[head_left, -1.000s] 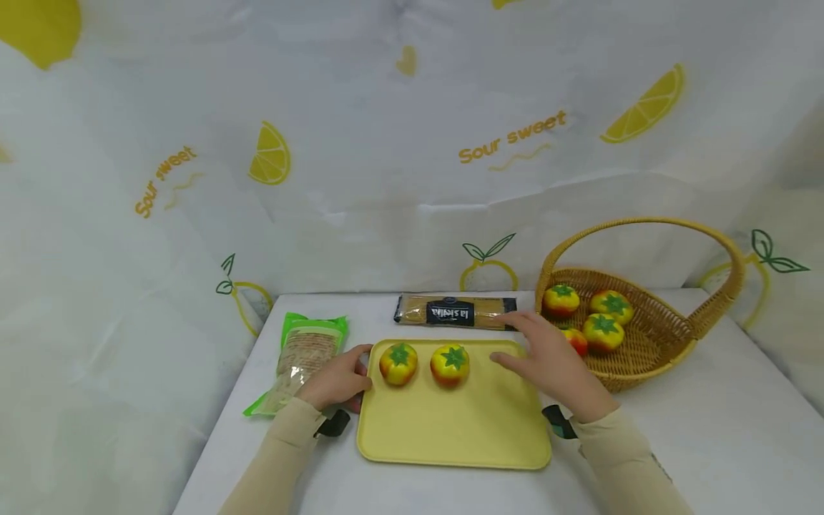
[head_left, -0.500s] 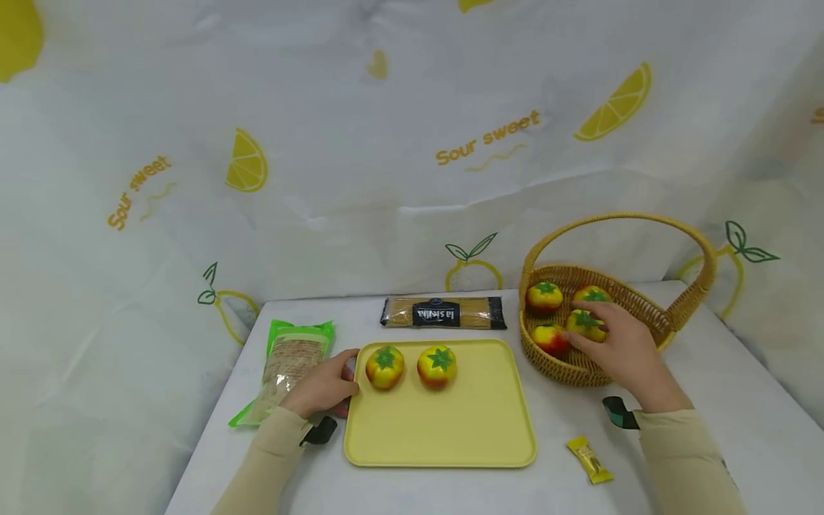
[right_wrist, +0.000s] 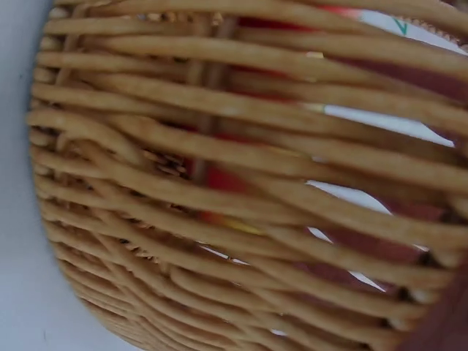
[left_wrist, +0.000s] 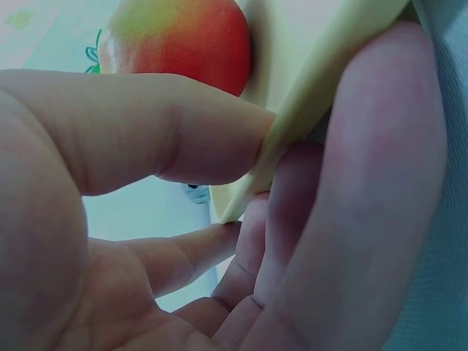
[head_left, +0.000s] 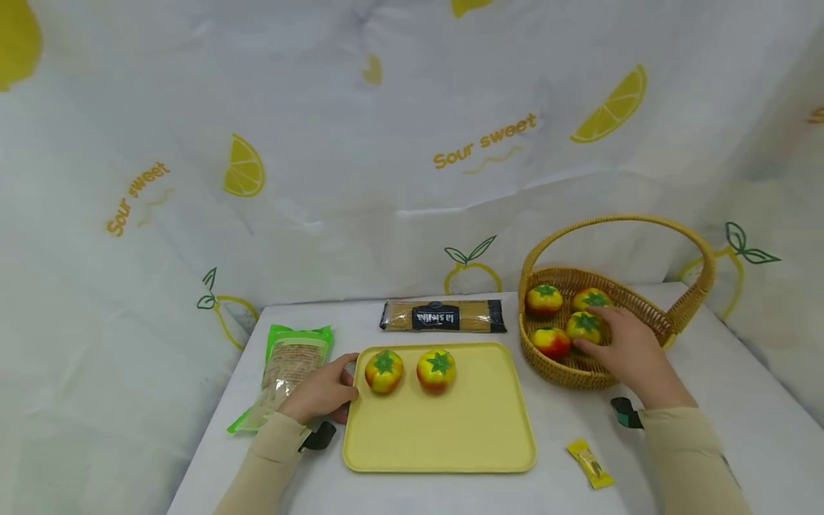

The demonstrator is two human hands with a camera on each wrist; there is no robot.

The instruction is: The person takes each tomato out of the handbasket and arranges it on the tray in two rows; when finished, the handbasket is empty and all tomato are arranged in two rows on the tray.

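Note:
My left hand [head_left: 317, 395] grips the left rim of a yellow tray [head_left: 444, 440]; in the left wrist view, its thumb [left_wrist: 212, 139] lies over the rim and fingers curl beneath. Two red-and-yellow toy persimmons with green star-shaped leaves, a left one [head_left: 383, 372] and a right one [head_left: 436, 372], sit at the tray's back left. Over the wicker basket [head_left: 560, 373], my right hand [head_left: 634, 357] holds another persimmon [head_left: 582, 327] between thumb and fingers. Several more persimmons lie around it in the basket. The basket wall [right_wrist: 175, 175] hides most of this hand in the right wrist view.
A pack of spaghetti [head_left: 443, 316] lies behind the tray. Left of the tray, a green-edged bag [head_left: 290, 368] rests beside my left forearm. One small yellow packet [head_left: 590, 463] lies at the front right. The basket's tall handle [head_left: 618, 219] arches over it.
My right hand has gone from above the tray's right side into the basket and closed around a persimmon, uncovering the yellow packet. My left hand stays on the tray rim.

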